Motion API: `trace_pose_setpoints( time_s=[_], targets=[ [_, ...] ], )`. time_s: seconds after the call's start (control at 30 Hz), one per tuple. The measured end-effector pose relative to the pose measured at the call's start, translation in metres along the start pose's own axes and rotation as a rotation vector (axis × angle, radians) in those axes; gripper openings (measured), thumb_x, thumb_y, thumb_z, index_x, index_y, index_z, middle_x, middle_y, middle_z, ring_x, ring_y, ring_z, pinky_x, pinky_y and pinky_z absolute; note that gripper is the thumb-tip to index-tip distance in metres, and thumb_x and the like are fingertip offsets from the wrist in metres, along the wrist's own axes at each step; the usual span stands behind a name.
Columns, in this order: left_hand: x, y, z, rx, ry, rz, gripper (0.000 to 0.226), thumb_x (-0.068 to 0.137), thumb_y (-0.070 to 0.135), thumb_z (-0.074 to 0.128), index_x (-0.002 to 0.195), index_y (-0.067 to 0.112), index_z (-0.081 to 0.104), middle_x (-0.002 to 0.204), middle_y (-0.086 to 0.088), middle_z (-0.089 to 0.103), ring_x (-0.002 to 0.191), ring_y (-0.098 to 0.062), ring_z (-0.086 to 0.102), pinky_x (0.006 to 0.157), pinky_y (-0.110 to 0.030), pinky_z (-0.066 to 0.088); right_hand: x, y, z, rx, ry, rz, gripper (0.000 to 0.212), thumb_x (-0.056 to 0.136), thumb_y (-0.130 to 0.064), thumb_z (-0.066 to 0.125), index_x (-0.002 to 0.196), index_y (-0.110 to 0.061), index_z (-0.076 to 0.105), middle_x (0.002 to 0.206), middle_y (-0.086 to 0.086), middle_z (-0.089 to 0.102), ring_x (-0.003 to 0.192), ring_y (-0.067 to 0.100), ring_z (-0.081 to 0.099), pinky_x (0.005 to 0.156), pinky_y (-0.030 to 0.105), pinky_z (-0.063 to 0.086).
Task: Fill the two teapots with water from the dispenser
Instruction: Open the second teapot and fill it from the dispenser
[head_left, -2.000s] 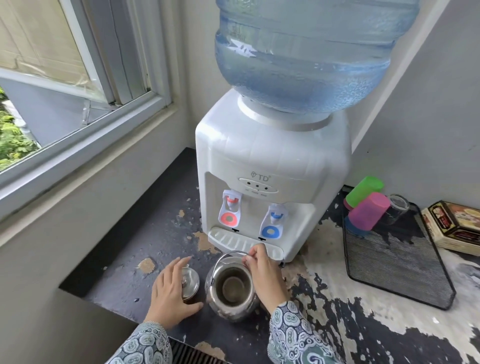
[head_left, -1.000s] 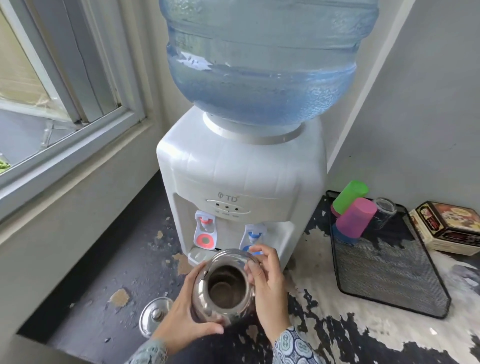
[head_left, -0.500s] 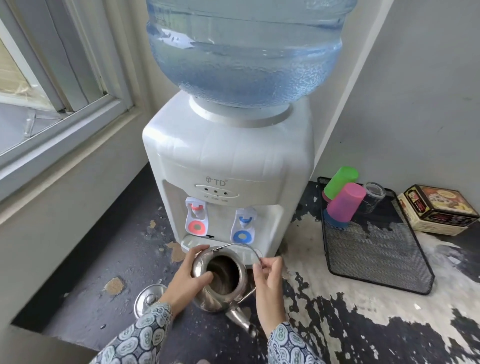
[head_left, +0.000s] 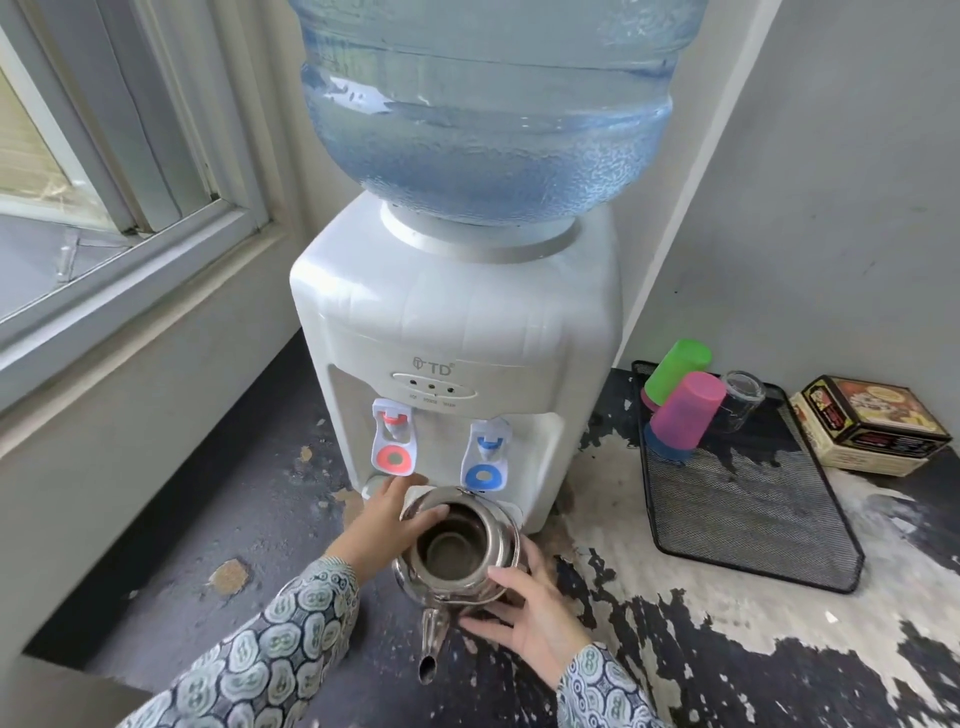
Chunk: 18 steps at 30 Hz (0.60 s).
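A lidless, round-bellied stainless steel teapot (head_left: 460, 551) is held just in front of the white countertop water dispenser (head_left: 457, 332), its open mouth near the blue-marked tap (head_left: 484, 457) and its spout pointing back toward the person. The left hand (head_left: 387, 512) holds the far left side of the pot, thumb lying along the rim; its fingers are mostly hidden behind the body. The right hand (head_left: 524, 618) cups the near right side with fingers curved round the belly. Whether the pot's base touches the counter (head_left: 727, 623) cannot be told. Only one teapot is in view.

The pot looks rigid, thin-walled and light while empty, but it should grow noticeably heavier as water goes in, and polished steel turns slippery when wet. A two-sided hold on the belly suits positioning; once full, a handle would likely be the safer place to carry from, though none is clearly visible here.

Room is tight ahead: the dispenser's drip ledge and the red-marked tap (head_left: 394, 441) sit just beside the mouth, so the pot has to slide under the spigot without knocking either lever. To the right, a black mesh tray (head_left: 753, 545) with a green plastic cup (head_left: 675, 364) and a pink plastic cup (head_left: 685, 410) stands well apart, leaving open peeling counter to the near right for setting the pot down.
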<state>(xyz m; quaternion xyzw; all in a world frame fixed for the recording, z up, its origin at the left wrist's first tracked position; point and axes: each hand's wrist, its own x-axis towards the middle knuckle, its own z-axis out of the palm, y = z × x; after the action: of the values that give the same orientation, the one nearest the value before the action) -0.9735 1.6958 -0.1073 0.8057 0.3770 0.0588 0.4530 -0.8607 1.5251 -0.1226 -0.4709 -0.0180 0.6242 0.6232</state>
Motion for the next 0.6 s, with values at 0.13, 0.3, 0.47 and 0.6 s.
trace_pose_setpoints(
  time_s=[0.13,0.3,0.47,0.6],
  targets=[
    [-0.012,-0.002,-0.004,-0.053,-0.020,-0.112,0.057,0.088,0.050,0.046,0.133,0.017,0.034,0.134,-0.004,0.040,0.121,-0.023,0.046,0.105,-0.042,0.036,-0.005,0.004,0.019,0.110,0.114,-0.006,0.052,0.080,0.002,0.059,0.120,-0.029,0.046,0.123,0.017,0.046,0.111,0.042,0.049,0.073,0.053,0.055],
    [-0.030,-0.031,-0.011,-0.453,0.093,-0.165,0.036,0.090,-0.007,0.034,0.104,0.018,0.055,0.118,-0.006,0.059,0.106,-0.021,0.058,0.089,-0.039,0.048,-0.006,0.009,0.036,0.249,0.226,0.001,0.056,0.077,0.008,0.056,0.118,-0.028,0.047,0.108,0.014,0.048,0.102,0.034,0.048,0.073,0.058,0.053],
    [-0.056,-0.071,0.011,-0.405,-0.218,-0.031,0.075,0.073,-0.021,0.045,0.125,0.033,0.042,0.132,0.010,0.051,0.126,-0.012,0.048,0.100,-0.031,0.044,-0.010,0.015,0.048,0.389,0.327,-0.018,0.056,0.075,0.010,0.053,0.124,-0.016,0.045,0.076,0.010,0.041,0.061,0.019,0.039,0.071,0.061,0.053],
    [-0.059,-0.054,0.031,-0.376,-0.209,0.045,0.105,0.063,0.006,0.074,0.137,0.048,0.013,0.143,0.028,0.025,0.130,0.008,0.031,0.096,-0.018,0.037,-0.012,0.005,0.053,0.419,0.344,-0.053,0.062,0.075,0.005,0.060,0.130,-0.015,0.040,0.093,0.014,0.043,0.073,0.025,0.051,0.075,0.059,0.053]
  ],
)
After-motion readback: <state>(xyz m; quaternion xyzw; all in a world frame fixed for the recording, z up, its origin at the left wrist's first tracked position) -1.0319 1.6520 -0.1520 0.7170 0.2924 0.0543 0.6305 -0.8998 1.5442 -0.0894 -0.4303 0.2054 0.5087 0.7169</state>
